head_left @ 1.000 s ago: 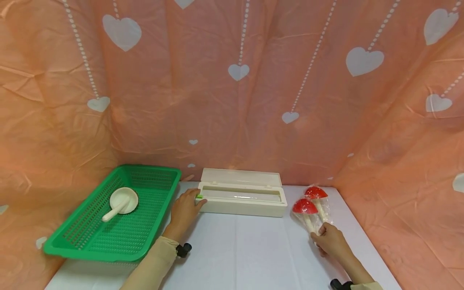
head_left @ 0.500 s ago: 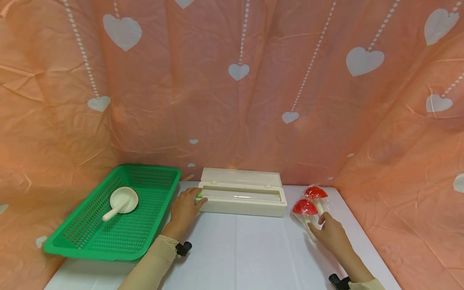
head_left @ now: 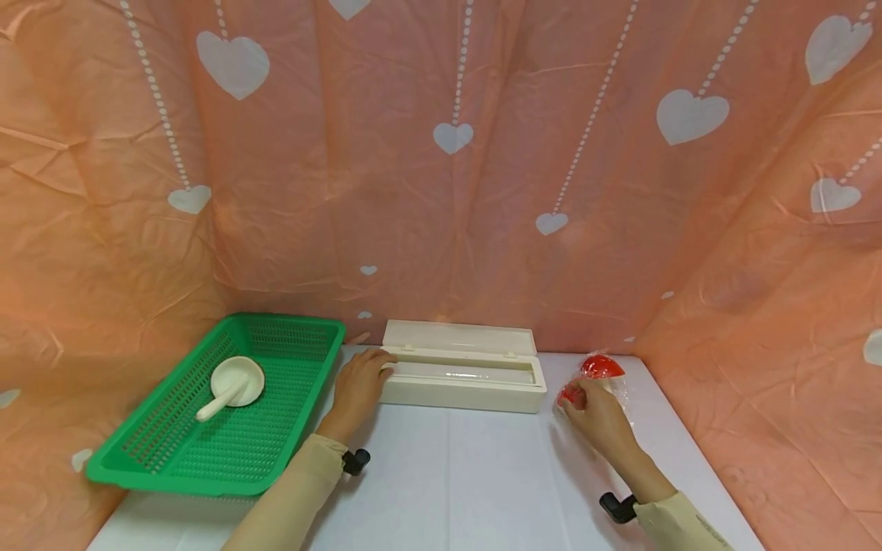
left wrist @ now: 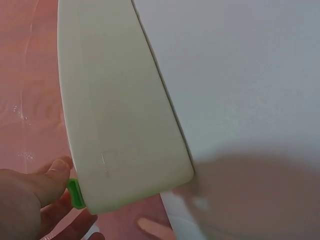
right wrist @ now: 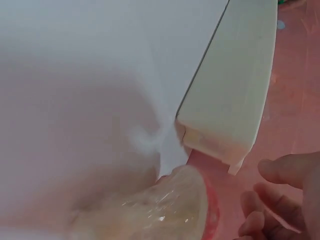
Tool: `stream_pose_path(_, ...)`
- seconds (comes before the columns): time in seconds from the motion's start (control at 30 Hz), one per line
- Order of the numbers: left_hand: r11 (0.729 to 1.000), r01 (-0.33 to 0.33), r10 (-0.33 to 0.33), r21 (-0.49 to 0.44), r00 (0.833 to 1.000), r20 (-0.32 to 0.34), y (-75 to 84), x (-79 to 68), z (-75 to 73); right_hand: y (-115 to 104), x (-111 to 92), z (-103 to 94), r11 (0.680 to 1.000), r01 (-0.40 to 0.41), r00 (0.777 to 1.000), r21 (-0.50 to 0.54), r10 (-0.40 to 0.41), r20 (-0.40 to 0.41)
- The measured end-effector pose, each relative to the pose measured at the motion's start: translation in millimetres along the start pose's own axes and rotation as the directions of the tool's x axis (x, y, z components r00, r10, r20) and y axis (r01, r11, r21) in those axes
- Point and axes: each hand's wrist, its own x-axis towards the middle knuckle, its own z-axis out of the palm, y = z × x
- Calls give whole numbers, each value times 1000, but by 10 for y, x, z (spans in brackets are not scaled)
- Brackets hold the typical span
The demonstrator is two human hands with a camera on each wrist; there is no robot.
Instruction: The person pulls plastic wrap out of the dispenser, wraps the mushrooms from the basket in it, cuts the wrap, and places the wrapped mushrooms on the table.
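A cream cling film dispenser [head_left: 462,394] lies along the table's back with its lid raised. My left hand [head_left: 360,389] rests at its left end; in the left wrist view the thumb and fingers lie around a small green slider [left wrist: 75,194]. Two red-bowled ladles with pale handles, wrapped in clear film, lie to the right: the far ladle [head_left: 602,366] and the near ladle [head_left: 569,395]. My right hand [head_left: 601,421] reaches over the near ladle and hides most of it. In the right wrist view, its fingers are apart from the wrapped bowl [right wrist: 195,200].
A green plastic basket [head_left: 303,417] stands at the left with a white ladle [head_left: 237,380] lying in it. White cloth [head_left: 448,474] covers the table. Orange sheeting with hearts [head_left: 468,252] hangs behind and at both sides.
My right hand has let go of the ladles' handles and moved forward and left over the near ladle's bowl. My left hand has shifted slightly forward at the dispenser's end, covering the green slider.
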Motion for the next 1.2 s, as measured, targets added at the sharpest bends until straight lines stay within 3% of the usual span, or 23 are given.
stream_pose_path(0.3,999,1,-3,53,999,36,65,71,21,-143,251,143,993,114,993,-41,-112,46)
stream_pose_path(0.57,993,-4,-1,117,999,44,88,116,41,-168,416,276,978,193,981,-80,-191,33)
stream_pose_path(0.87,990,-4,-2,139,999,41,82,125,52,-189,519,348,968,234,971,-93,-228,74)
stream_pose_path(1.2,986,-16,9,166,999,44,88,154,59,-226,565,402,972,217,974,-93,-209,90)
